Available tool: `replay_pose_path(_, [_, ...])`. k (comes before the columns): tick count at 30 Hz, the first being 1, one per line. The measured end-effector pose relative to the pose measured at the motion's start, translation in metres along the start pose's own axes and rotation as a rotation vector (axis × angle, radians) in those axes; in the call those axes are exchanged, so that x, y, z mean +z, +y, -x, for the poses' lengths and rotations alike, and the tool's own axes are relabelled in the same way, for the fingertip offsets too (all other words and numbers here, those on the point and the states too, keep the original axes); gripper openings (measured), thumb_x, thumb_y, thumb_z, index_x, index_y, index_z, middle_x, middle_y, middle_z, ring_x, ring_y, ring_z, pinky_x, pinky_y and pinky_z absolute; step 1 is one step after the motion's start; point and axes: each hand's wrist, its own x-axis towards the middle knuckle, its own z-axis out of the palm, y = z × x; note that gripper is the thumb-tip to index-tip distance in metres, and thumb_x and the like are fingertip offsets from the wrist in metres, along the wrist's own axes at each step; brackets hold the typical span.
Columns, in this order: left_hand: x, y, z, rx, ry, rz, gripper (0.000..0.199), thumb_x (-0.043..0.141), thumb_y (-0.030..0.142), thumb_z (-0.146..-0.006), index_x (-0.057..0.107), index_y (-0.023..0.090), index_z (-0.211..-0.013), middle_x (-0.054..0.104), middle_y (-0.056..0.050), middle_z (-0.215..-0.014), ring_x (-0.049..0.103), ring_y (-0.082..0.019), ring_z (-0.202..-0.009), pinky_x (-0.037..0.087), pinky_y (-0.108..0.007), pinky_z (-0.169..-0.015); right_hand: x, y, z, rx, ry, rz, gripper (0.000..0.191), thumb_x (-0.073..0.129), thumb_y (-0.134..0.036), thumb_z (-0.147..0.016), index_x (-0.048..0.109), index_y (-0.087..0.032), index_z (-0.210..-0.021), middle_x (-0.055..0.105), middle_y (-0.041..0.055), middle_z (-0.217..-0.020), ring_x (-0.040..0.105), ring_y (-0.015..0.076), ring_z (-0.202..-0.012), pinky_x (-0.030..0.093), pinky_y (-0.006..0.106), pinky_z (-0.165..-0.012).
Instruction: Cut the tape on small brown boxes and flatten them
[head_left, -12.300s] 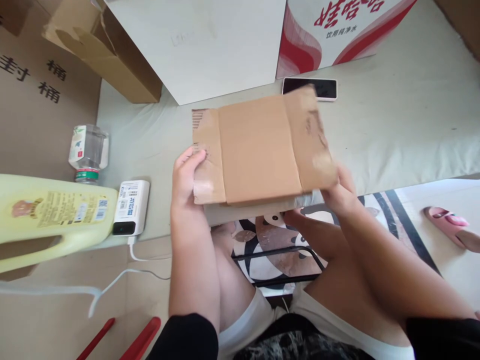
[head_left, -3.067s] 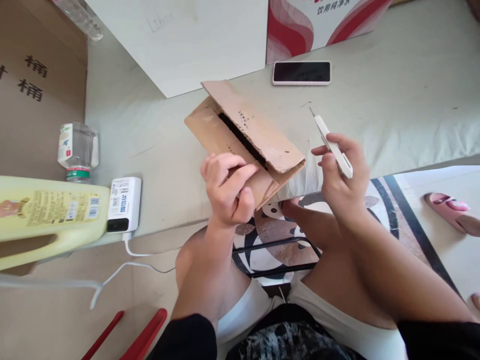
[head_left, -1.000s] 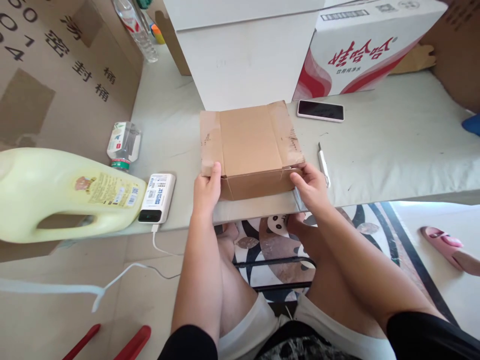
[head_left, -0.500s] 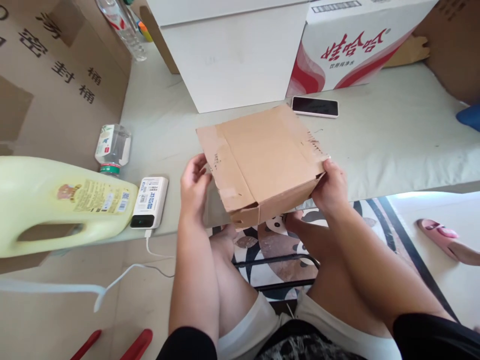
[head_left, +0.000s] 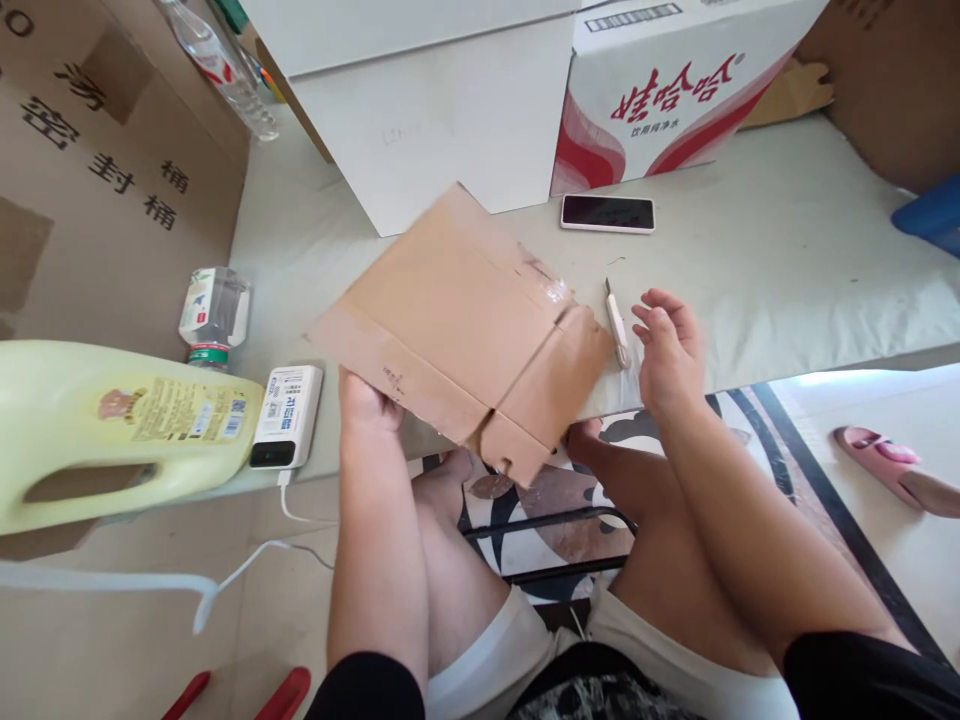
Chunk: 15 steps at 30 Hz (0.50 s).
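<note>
A brown cardboard box (head_left: pixel 450 310) with cut, ragged edges is tilted over the front of the table. My left hand (head_left: pixel 369 402) grips its near left edge from below, and most of the fingers are hidden under the cardboard. To the right, my right hand (head_left: pixel 673 350) hovers apart from the box, fingers loosely spread and holding nothing. A small white-handled craft knife (head_left: pixel 616 325) with a dark pointed blade lies on the table between the box and my right hand.
Behind stand a white box (head_left: pixel 450 130) and a printed water carton (head_left: pixel 667 110). A phone (head_left: pixel 607 213) lies before the carton. On the left are a yellow jug (head_left: pixel 112 430), a power bank (head_left: pixel 287 415) with a cable, and a bottle (head_left: pixel 215 310). A pink slipper (head_left: pixel 874 460) is on the floor.
My right hand has let go of the box. My left hand has turned the box and shifted it left, its near flap hanging down. The craft knife has come into view.
</note>
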Motion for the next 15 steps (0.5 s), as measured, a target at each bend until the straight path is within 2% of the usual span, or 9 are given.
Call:
replay_pose_path(2, [0.000,0.002,-0.003,-0.025,-0.013,0.054,0.026,0.069,0.048,-0.079,0.071,0.022,-0.083,0.077,-0.007,-0.090,0.073,-0.025,-0.101,0.061,-0.036,-0.088,0.000,0.001,0.002,0.049,-0.080,0.025,0.036,0.060,-0.053,-0.091,0.062,-0.029,-0.117,0.067,0.0073,-0.128,0.066,0.0232,-0.119,0.054,0.045,-0.100])
replay_pose_path(6, [-0.005,0.001,-0.009,-0.023,-0.010,0.084,0.030,0.062,0.049,-0.086,0.072,0.022,-0.093,0.077,-0.008,-0.094,0.070,-0.025,-0.113,0.059,-0.035,-0.093,0.005,-0.002,0.012,0.173,-0.295,-0.029,0.042,0.064,-0.055,-0.087,0.061,-0.028,-0.119,0.071,0.0067,-0.120,0.070,0.0224,-0.106,0.058,0.042,-0.090])
replay_pose_path(9, [-0.006,0.000,-0.010,-0.070,-0.008,0.098,0.034,0.062,0.052,-0.086,0.072,0.021,-0.096,0.076,-0.009,-0.093,0.071,-0.027,-0.110,0.060,-0.036,-0.090,0.013,-0.011,0.020,0.274,-0.364,-0.157,0.049,0.071,-0.055,-0.080,0.059,-0.030,-0.121,0.074,0.0039,-0.109,0.072,0.0216,-0.093,0.061,0.039,-0.079])
replay_pose_path(13, [-0.005,-0.001,-0.012,-0.130,-0.017,0.105,0.033,0.064,0.052,-0.084,0.071,0.021,-0.093,0.075,-0.009,-0.088,0.071,-0.028,-0.105,0.060,-0.037,-0.085,0.020,-0.027,0.025,0.400,-0.508,-0.216,0.049,0.074,-0.059,-0.075,0.062,-0.026,-0.108,0.076,0.0073,-0.103,0.074,0.0279,-0.090,0.064,0.045,-0.074])
replay_pose_path(15, [-0.005,0.001,-0.014,-0.131,-0.030,0.143,0.030,0.065,0.050,-0.083,0.069,0.021,-0.088,0.074,-0.008,-0.086,0.072,-0.026,-0.096,0.059,-0.034,-0.079,0.011,-0.036,0.021,0.392,-0.465,-0.205,0.048,0.076,-0.060,-0.071,0.064,-0.025,-0.101,0.077,0.0079,-0.095,0.073,0.0278,-0.080,0.064,0.045,-0.066])
